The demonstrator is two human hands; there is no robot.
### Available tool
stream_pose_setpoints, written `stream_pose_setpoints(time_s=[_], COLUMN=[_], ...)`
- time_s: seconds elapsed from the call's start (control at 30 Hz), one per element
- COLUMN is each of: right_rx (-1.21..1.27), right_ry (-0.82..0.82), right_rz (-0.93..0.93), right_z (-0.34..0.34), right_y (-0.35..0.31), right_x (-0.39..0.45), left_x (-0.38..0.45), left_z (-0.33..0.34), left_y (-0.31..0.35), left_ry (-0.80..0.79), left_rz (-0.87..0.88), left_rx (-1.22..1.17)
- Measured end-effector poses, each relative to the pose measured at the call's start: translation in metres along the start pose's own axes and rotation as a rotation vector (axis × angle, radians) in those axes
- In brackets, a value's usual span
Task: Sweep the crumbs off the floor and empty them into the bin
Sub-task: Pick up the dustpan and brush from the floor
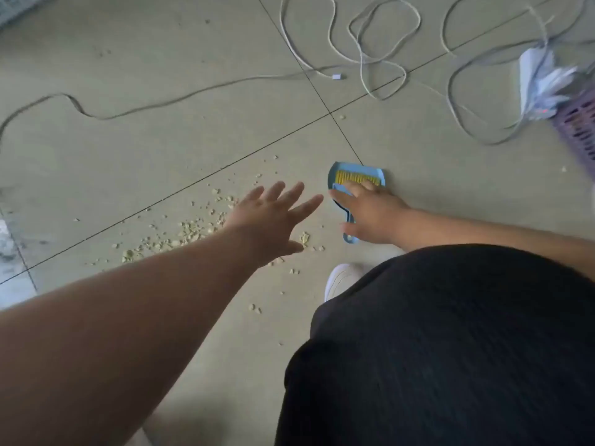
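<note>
Left hand (273, 217) splayed above crumbs (180, 233); right hand (370, 210) spread flat over blue dustpan (354, 178) and brush (354, 178), apparently for pickup.

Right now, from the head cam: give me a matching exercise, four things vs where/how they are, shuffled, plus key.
Things:
1. left hand
2. right hand
3. crumbs
4. lilac basket

States:
A. scattered on the tiles, left of the dustpan
B. at the right edge of the view, papers sticking out
C. open, fingers spread, holding nothing, above the crumbs
D. laid over the blue dustpan, which holds the yellow-bristled brush

Pairs: 1-C, 2-D, 3-A, 4-B
</note>
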State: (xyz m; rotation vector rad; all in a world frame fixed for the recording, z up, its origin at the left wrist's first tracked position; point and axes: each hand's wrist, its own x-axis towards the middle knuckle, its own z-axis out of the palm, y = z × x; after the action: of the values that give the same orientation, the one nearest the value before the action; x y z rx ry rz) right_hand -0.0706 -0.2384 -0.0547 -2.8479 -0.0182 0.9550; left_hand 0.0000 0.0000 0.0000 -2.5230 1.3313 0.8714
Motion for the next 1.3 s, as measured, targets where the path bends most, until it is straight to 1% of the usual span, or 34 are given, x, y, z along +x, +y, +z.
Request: stream_pose_setpoints(time_s=[0.03, 0.1, 0.27, 0.37, 0.43, 0.5, 0.53, 0.57, 0.63, 0.67, 0.7, 0.73, 0.83, 0.9, 0.93, 1.0, 1.03, 1.1, 1.2, 1.3], right_rx=[0.001, 0.040, 0.226, 0.421, 0.543, 0.651, 0.711, 0.751, 0.767, 0.767, 0.777, 0.794, 0.837, 0.779, 0.688, 0.415, 0.285, 0.142, 0.098, 0.138], right_ry=[0.008, 0.026, -0.052, 0.027, 0.106, 0.184, 0.208, 0.226, 0.225, 0.208, 0.183, 0.146, -0.002, -0.075, -0.074, -0.022, -0.001, -0.027, -0.081, -0.113], right_rz=[0.027, 0.109, 0.254, 0.304, 0.341, 0.331, 0.304, 0.253, 0.088, -0.004, -0.089, -0.152, -0.255, -0.330, -0.382, -0.486, -0.514, -0.521, -0.576, -0.628], right_z=[0.003, 0.014, 0.050, 0.062, 0.063, 0.057, 0.052, 0.045, 0.031, 0.024, 0.017, 0.009, -0.016, -0.033, -0.042, -0.057, -0.064, -0.080, -0.107, -0.133], right_y=[0.006, 0.015, 0.015, 0.006, -0.004, -0.014, -0.019, -0.025, -0.039, -0.047, -0.056, -0.066, -0.093, -0.110, -0.119, -0.143, -0.159, -0.195, -0.246, -0.286], right_x=[0.000, 0.003, 0.020, 0.027, 0.025, 0.023, 0.021, 0.020, 0.018, 0.017, 0.016, 0.016, 0.018, 0.020, 0.020, 0.024, 0.025, 0.026, 0.019, 0.007], left_x=[0.004, 0.012, 0.025, 0.030, 0.031, 0.036, 0.037, 0.040, 0.040, 0.036, 0.031, 0.024, -0.002, -0.030, -0.046, -0.078, -0.094, -0.126, -0.170, -0.198], left_z=[0.000, 0.002, 0.019, 0.032, 0.035, 0.041, 0.042, 0.043, 0.044, 0.040, 0.038, 0.035, 0.036, 0.041, 0.043, 0.044, 0.044, 0.044, 0.040, 0.037], left_y=[0.003, 0.007, 0.019, 0.019, 0.022, 0.023, 0.023, 0.022, 0.021, 0.021, 0.018, 0.015, -0.002, -0.016, -0.022, -0.034, -0.039, -0.049, -0.065, -0.080], left_ry=[-0.026, -0.050, -0.133, -0.124, -0.143, -0.121, -0.119, -0.096, -0.042, -0.025, 0.001, 0.035, 0.137, 0.173, 0.190, 0.238, 0.258, 0.304, 0.380, 0.461], left_rz=[0.007, -0.036, -0.121, -0.236, -0.251, -0.301, -0.364, -0.440, -0.609, -0.652, -0.638, -0.612, -0.668, -0.666, -0.663, -0.653, -0.652, -0.661, -0.643, -0.611], left_rx=[0.009, -0.058, -0.277, -0.530, -0.622, -0.730, -0.858, -1.056, -1.496, -1.701, -1.854, -1.936, -2.024, -2.068, -2.090, -2.106, -2.109, -2.112, -2.098, -2.127])
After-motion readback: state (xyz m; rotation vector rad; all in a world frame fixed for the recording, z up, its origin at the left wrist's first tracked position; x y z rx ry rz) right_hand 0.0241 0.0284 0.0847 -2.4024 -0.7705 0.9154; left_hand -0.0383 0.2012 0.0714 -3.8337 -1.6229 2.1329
